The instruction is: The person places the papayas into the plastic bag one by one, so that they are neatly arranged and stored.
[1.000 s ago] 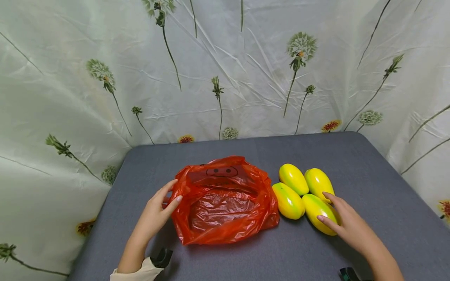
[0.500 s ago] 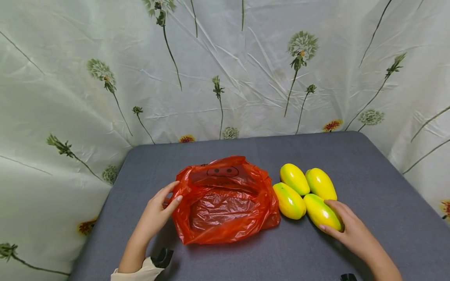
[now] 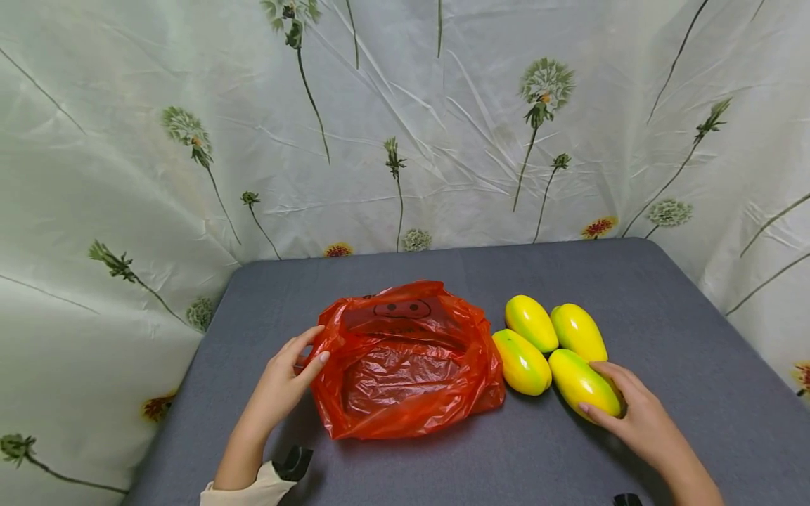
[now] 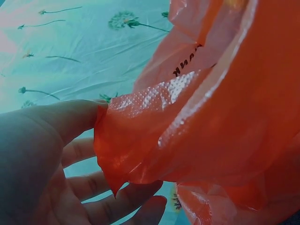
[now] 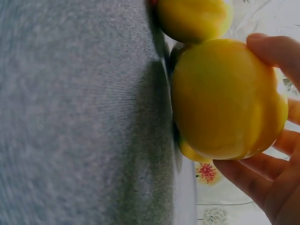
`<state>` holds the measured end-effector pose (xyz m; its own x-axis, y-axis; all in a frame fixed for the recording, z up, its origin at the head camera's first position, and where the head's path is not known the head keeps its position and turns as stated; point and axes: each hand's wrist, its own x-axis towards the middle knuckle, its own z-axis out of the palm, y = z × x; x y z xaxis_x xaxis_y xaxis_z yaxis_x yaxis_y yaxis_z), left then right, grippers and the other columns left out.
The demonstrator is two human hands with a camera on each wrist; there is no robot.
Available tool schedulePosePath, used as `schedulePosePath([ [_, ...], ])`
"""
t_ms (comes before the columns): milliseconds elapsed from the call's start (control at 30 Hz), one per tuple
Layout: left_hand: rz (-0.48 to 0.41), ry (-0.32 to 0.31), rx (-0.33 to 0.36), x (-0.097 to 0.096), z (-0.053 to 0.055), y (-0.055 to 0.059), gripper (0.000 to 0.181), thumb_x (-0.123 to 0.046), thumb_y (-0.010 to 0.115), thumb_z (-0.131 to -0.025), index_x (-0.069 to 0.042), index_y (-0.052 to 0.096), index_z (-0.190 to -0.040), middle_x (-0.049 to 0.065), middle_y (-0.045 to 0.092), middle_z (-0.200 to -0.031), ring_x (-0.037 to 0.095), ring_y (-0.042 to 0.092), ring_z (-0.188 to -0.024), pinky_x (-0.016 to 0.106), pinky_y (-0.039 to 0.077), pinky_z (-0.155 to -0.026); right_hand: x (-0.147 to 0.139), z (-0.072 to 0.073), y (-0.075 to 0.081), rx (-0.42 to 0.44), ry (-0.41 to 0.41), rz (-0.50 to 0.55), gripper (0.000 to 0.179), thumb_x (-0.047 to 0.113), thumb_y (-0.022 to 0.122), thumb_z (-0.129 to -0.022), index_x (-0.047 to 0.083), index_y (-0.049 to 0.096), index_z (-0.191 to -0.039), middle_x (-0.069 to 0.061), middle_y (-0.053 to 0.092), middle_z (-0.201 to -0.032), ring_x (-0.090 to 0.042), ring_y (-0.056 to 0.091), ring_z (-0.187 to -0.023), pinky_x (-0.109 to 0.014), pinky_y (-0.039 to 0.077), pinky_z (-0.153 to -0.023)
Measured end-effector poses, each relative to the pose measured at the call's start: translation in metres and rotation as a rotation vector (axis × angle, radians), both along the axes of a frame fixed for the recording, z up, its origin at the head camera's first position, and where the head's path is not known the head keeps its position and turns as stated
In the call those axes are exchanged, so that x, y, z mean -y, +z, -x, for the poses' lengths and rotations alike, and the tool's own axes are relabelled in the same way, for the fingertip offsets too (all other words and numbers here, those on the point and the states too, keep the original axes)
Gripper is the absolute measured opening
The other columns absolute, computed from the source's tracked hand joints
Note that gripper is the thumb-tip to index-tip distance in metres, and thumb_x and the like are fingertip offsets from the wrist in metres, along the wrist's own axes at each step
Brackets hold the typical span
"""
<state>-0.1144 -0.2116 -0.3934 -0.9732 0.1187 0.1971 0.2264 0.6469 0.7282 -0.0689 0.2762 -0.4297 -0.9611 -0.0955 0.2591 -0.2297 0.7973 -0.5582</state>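
On one table (image 3: 443, 474), one bag (image 3: 405, 372) in left grip's (image 3: 285, 379) pinch, four fruits (image 3: 522, 362), one in right grip's (image 3: 635, 414) clasp.

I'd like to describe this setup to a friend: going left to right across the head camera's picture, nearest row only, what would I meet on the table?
Left hand, red plastic bag, ungripped yellow fruit, gripped yellow fruit, right hand.

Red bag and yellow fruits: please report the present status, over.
Left hand touches red bag, mouth open. Right hand grips nearest yellow fruit. Another fruit lies between it and bag.
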Motion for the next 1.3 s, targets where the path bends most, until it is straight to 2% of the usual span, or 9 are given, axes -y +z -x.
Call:
schedulePosePath([
  [67, 0.001, 0.002, 0.003, 0.000, 0.000, 0.000, 0.046, -0.026, 0.061, -0.087, -0.017, 0.047, -0.130, 0.009, 0.054, -0.110, 0.017, 0.059, -0.078, 0.025, 0.048, -0.061, 0.000, -0.001, 0.002, -0.024, -0.006, 0.000, 0.064, 0.024, 0.077, -0.070, 0.002, 0.047, -0.122, -0.020, 0.044, -0.120, -0.039, 0.043, -0.105, -0.036, 0.036, -0.087],
  [133, -0.001, 0.002, 0.008, 0.000, 0.000, 0.000, 0.047, -0.026, 0.061, -0.087, -0.017, 0.047, -0.130, 0.009, 0.054, -0.110, 0.016, 0.059, -0.078, 0.025, 0.048, -0.061, 0.000, -0.001, 0.002, -0.062, -0.005, 0.003, 0.063, 0.021, 0.079, -0.069, 0.002, 0.048, -0.121, -0.018, 0.046, -0.119, -0.032, 0.044, -0.105, -0.019, 0.033, -0.083],
  [200, -0.003, 0.002, 0.014, 0.000, 0.000, 0.001, 0.047, -0.027, 0.061, -0.087, -0.017, 0.047, -0.130, 0.009, 0.054, -0.108, 0.016, 0.058, -0.078, 0.025, 0.048, -0.062, 0.000, 0.000, 0.004, -0.090, -0.003, 0.000, 0.063, 0.020, 0.079, -0.068, 0.003, 0.049, -0.121, -0.017, 0.047, -0.119, -0.028, 0.044, -0.102, -0.008, 0.027, -0.075],
  [233, -0.003, 0.002, 0.016, 0.000, 0.000, 0.001, 0.047, -0.026, 0.061, -0.087, -0.016, 0.047, -0.130, 0.009, 0.054, -0.108, 0.016, 0.058, -0.077, 0.025, 0.048, -0.062, 0.000, 0.000, 0.005, -0.105, 0.002, 0.002, 0.063, 0.019, 0.079, -0.068, 0.002, 0.049, -0.121, -0.016, 0.047, -0.119, -0.024, 0.044, -0.101, -0.007, 0.027, -0.073],
  [433, 0.000, 0.003, 0.020, 0.000, 0.000, 0.001, 0.047, -0.027, 0.060, -0.087, -0.015, 0.047, -0.130, 0.010, 0.054, -0.110, 0.018, 0.059, -0.080, 0.027, 0.049, -0.063, 0.002, 0.008, 0.012, -0.199, 0.041, 0.030, 0.066, 0.010, 0.081, -0.064, 0.002, 0.049, -0.122, -0.014, 0.048, -0.117, 0.000, 0.037, -0.102, -0.007, 0.029, -0.073],
  [500, -0.001, 0.002, 0.023, 0.000, -0.001, 0.002, 0.047, -0.028, 0.060, -0.087, -0.015, 0.046, -0.130, 0.011, 0.053, -0.111, 0.019, 0.059, -0.080, 0.028, 0.049, -0.063, 0.004, 0.011, 0.016, -0.218, 0.050, 0.038, 0.067, 0.008, 0.081, -0.063, 0.002, 0.049, -0.122, -0.014, 0.048, -0.117, 0.003, 0.036, -0.103, -0.008, 0.029, -0.073],
  [800, -0.005, -0.005, 0.025, 0.000, -0.001, 0.002, 0.047, -0.028, 0.060, -0.087, -0.016, 0.046, -0.130, 0.009, 0.053, -0.109, 0.018, 0.059, -0.080, 0.027, 0.048, -0.063, 0.023, 0.025, 0.043, -0.250, 0.125, 0.054, 0.072, 0.005, 0.080, -0.063, 0.009, 0.048, -0.127, -0.011, 0.045, -0.124, -0.003, 0.036, -0.110, -0.006, 0.028, -0.078],
  [1033, -0.004, -0.013, 0.003, 0.000, 0.000, 0.001, 0.046, -0.027, 0.060, -0.087, -0.015, 0.047, -0.129, 0.009, 0.054, -0.110, 0.016, 0.059, -0.078, 0.026, 0.048, -0.062, 0.042, 0.034, 0.056, -0.309, 0.217, 0.095, 0.076, 0.000, 0.081, -0.058, 0.008, 0.049, -0.126, -0.012, 0.046, -0.124, -0.005, 0.034, -0.118, -0.006, 0.027, -0.086],
  [1300, -0.006, -0.015, 0.001, 0.001, -0.001, 0.001, 0.046, -0.028, 0.060, -0.087, -0.015, 0.048, -0.129, 0.009, 0.054, -0.109, 0.016, 0.058, -0.078, 0.026, 0.048, -0.062, 0.066, 0.045, 0.068, -0.332, 0.344, 0.101, 0.074, 0.003, 0.081, -0.059, 0.006, 0.049, -0.125, -0.010, 0.047, -0.125, -0.017, 0.040, -0.115, -0.011, 0.025, -0.093],
])
